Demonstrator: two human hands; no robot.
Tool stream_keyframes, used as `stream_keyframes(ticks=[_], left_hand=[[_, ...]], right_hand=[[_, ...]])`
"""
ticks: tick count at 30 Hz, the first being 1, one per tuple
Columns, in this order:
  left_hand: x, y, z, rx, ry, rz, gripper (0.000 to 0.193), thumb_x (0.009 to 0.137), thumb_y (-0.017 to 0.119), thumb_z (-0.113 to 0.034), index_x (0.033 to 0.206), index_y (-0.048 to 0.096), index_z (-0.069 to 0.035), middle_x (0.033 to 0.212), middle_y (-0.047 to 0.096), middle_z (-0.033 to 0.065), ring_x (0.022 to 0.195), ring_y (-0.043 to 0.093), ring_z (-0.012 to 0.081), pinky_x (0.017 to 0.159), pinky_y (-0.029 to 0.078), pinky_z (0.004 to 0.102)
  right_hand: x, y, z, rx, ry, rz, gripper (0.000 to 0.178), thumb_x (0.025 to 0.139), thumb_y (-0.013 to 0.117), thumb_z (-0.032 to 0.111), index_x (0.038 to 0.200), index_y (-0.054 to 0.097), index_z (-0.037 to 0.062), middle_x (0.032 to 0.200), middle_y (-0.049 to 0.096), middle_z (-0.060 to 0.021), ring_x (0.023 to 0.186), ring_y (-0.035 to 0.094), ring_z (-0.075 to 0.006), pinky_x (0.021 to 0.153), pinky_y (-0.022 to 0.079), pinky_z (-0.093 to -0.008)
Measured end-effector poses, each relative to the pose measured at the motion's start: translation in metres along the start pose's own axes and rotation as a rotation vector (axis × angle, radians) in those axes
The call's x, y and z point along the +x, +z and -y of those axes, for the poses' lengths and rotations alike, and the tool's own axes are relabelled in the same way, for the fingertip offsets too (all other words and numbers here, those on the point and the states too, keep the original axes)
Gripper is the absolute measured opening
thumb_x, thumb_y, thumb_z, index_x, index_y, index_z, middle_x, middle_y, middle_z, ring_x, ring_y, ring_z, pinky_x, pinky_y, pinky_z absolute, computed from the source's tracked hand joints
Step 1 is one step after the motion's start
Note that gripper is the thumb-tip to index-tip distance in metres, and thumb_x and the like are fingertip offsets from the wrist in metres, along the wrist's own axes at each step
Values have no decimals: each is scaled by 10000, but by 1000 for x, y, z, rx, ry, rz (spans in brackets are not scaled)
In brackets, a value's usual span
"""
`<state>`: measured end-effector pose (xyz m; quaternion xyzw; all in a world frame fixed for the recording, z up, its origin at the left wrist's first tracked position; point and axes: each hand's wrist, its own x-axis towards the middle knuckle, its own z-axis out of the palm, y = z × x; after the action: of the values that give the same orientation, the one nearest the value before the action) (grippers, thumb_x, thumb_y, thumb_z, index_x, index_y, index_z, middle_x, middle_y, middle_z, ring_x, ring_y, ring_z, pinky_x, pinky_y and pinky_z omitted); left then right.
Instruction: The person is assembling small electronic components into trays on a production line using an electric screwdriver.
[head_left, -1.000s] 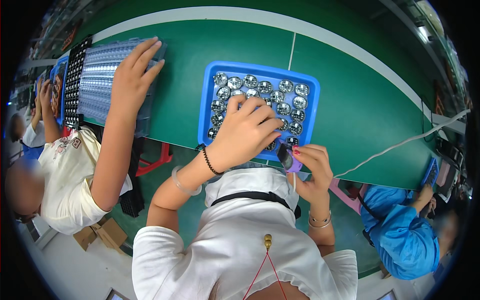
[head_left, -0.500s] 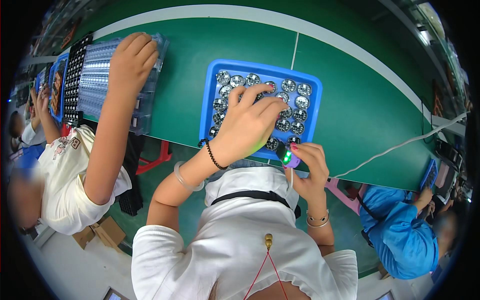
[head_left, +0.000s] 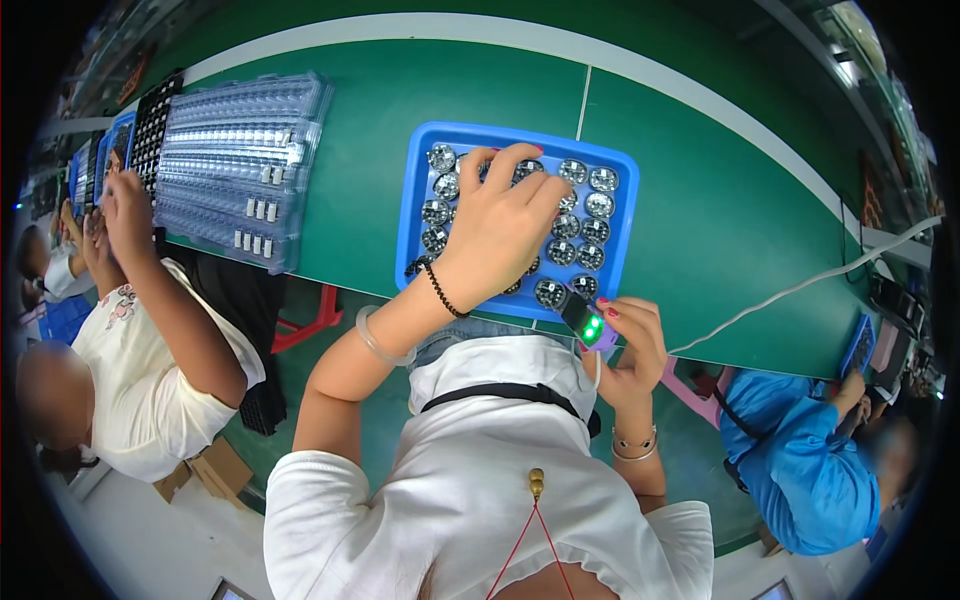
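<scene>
A blue tray in front of me holds rows of small round, silvery-black electronic pieces. My left hand reaches over the tray, palm down, fingers bent and spread above the pieces; what lies under the palm is hidden. At the tray's near right corner, my right hand grips a small purple device with a dark end and glowing green lights. The dark end sits close beside the nearest pieces; whether it touches one I cannot tell. A white cord hangs from the device along my palm.
Clear plastic trays with small white pieces lie on the green table to the left, beside a black rack. A co-worker's hand is beyond them. A white cable crosses the right side. Another person in blue sits right.
My left hand has shifted slightly left over the tray. The purple device has tilted, showing its green lights more fully. The co-worker's hand has moved left, off the clear trays.
</scene>
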<state>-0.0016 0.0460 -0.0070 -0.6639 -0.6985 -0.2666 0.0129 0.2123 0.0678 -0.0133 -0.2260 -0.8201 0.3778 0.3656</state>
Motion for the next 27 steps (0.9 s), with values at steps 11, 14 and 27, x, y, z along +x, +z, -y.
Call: stream_keyframes(ticks=[11, 14, 27], left_hand=[[-1, 11, -2, -44, 86, -7, 163, 720, 697, -153, 880, 674, -137, 969, 583, 9, 1061, 490, 241, 896, 327, 451], [1, 9, -2, -33, 78, 30, 154, 713, 692, -145, 867, 683, -139, 963, 569, 15, 1052, 489, 232, 896, 328, 445], [-9, -15, -2, -103, 146, 216, 386, 664, 749, -376, 954, 644, -146, 993, 575, -1, 1092, 472, 236, 922, 301, 435]], right_hand=[[-2, -4, 0, 17, -13, -22, 377, 667, 722, 43, 1012, 579, -6, 967, 620, -158, 852, 584, -282, 720, 487, -336], [-3, -5, 0, 21, -11, -22, 384, 662, 721, 37, 1015, 577, -5, 965, 619, -160, 854, 584, -284, 721, 488, -340], [-7, -16, 1, 78, 9, -139, 446, 753, 733, 130, 1127, 518, 17, 998, 597, -170, 887, 559, -273, 748, 465, -351]])
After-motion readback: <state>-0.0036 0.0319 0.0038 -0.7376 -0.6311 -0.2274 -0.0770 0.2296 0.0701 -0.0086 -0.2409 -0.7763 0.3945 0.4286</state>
